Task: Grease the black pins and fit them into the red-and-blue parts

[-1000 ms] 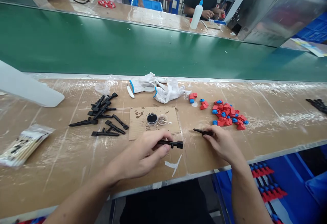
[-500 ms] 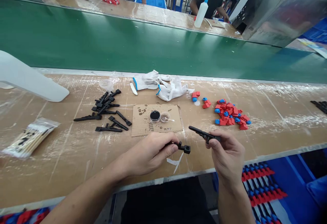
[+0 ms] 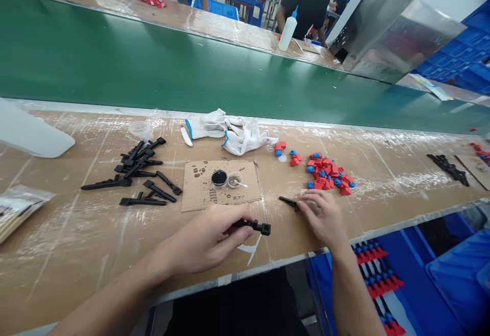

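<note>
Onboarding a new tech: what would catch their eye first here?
The wide green conveyor belt runs across the top. On the bench below, a heap of red and blue plastic parts sits right of centre, black plastic parts lie left. Front and centre, the left hand holds a black part.

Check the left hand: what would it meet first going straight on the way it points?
The right hand looks first in line, just past the tip of the black part that the left hand holds. The small black piece at the right hand could come first; depth is unclear.

Head-worn view, facing down and forward, close above left hand (image 3: 204,239), right hand (image 3: 321,218) (conveyor belt (image 3: 153,65) beyond)
</note>
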{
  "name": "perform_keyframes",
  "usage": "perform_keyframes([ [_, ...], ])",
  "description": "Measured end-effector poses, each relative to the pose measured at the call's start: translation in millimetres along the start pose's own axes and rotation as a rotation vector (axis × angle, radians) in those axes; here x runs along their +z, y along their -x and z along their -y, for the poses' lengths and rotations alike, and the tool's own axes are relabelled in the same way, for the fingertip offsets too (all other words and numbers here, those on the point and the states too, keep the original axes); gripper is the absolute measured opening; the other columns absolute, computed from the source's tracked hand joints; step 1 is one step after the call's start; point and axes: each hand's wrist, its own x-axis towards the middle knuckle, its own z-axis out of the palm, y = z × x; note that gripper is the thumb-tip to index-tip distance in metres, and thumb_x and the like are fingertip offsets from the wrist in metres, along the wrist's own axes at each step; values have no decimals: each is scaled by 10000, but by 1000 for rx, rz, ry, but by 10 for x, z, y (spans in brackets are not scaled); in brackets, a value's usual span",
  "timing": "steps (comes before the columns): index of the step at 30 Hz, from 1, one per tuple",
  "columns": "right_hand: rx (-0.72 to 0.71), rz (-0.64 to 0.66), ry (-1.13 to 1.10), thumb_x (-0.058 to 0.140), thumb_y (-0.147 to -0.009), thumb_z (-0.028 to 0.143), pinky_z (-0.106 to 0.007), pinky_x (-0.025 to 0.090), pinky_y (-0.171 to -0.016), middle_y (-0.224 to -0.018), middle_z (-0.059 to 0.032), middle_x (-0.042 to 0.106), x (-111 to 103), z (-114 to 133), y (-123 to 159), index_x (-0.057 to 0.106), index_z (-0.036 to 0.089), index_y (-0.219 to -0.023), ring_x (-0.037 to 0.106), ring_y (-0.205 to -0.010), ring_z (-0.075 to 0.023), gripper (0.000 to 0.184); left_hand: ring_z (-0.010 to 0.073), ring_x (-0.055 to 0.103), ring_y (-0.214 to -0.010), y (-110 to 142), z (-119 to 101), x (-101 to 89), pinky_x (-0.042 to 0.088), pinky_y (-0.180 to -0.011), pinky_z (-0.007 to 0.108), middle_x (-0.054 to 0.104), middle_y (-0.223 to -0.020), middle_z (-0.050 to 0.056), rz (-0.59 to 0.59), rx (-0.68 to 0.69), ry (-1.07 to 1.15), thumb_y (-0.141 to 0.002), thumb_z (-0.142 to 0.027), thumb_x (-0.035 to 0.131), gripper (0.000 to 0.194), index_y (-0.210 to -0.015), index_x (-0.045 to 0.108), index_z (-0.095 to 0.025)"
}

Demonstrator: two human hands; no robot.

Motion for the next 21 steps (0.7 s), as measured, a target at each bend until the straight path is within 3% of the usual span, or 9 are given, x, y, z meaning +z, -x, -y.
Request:
perform_keyframes([
  [3, 6, -106, 141, 602, -945, 380, -580, 453, -1028, -1131, -147, 684, -131, -164, -182, 743, 210, -1037, 583, -1125, -327, 240, 133, 618, -705, 3, 27, 8, 433, -648, 242, 687, -823, -10, -24, 3, -10, -992, -191, 477, 152, -1004, 628, -210],
  [7, -51, 8, 240, 695, -858, 331, -620, 395, -1065, -1303, -113, 666, -279, -380, -441, 750, 269, -1122, 515, -1205, -375, 276, 122, 584, -680, 14, 38, 22, 421, -644, 233, 672, -803, -21, -36, 3, -18, -995, -195, 495, 140, -996, 634, -211],
  [11, -100, 29, 251, 641, -891, 312, -627, 393, -1068, -1227, -123, 699, -324, -397, -530, 714, 250, -1156, 537, -1199, -369, 282, 107, 552, -644, 9, 42, 46, 412, -627, 217, 660, -780, -31, -59, 20, -11, -988, -178, 515, 121, -991, 633, -205],
  [14, -92, -53, 92, 595, -941, 349, -551, 470, -1017, -1206, -133, 672, -349, -178, -362, 628, 238, -1283, 592, -1137, -323, 362, 99, 575, -658, -9, 45, 55, 410, -615, 201, 667, -796, -33, -82, 41, -7, -975, -141, 526, 116, -999, 623, -201],
  [16, -68, -78, -203, 538, -981, 338, -485, 517, -941, -1206, -119, 647, -349, 79, -154, 623, 262, -1295, 624, -1066, -285, 334, 98, 593, -677, -20, 47, 62, 417, -627, 199, 673, -810, -35, -94, 79, -17, -970, -121, 530, 121, -1005, 614, -200],
  [19, -67, 86, -564, 439, -1024, 345, -419, 553, -861, -1159, -108, 638, -290, 541, 159, 672, 262, -1243, 643, -1018, -260, 330, 111, 605, -710, -24, 53, 87, 429, -653, 213, 670, -828, -26, -106, 152, -72, -978, -118, 523, 126, -1041, 601, -194],
  [21, -48, 207, -680, 514, -1004, 368, -361, 576, -845, -1143, -93, 651, -217, 816, 285, 640, 272, -1308, 663, -1007, -236, 343, 122, 592, -713, -22, 58, 108, 426, -652, 229, 653, -828, -17, -123, 189, -135, -989, -130, 521, 126, -1072, 597, -186],
])
